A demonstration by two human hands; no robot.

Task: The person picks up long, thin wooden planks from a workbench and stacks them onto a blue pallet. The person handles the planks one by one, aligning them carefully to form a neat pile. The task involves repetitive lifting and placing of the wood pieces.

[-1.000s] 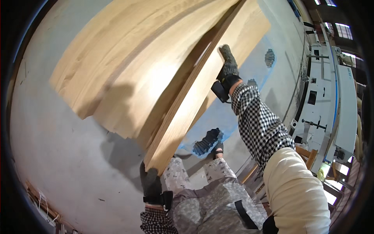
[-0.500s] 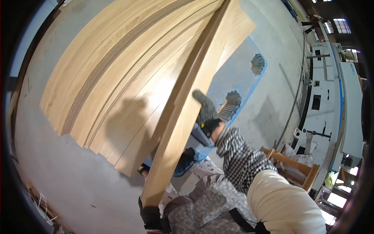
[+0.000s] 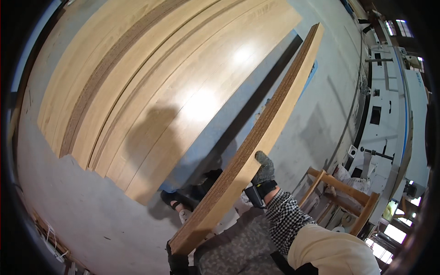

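A long stack of wooden boards slants across the middle, tilted on its side. Its face is pale wood, and its layered brown edge is turned up. At the near end my left hand, in a dark glove, is closed round the boards' corner; its fingers are partly hidden. My right hand, in a grey glove, grips the boards' right side about halfway along. To the left lies a broad pile of pale wooden boards, which neither hand touches.
Under and beside the pile is a blue sheet on the grey floor. My feet in black shoes stand by the pile's near end. At right are a wooden frame and a long white machine.
The held boards have moved right, off the pile, and turned so their brown edge shows. My right hand has come nearer to me and to the right. More blue sheet is exposed.
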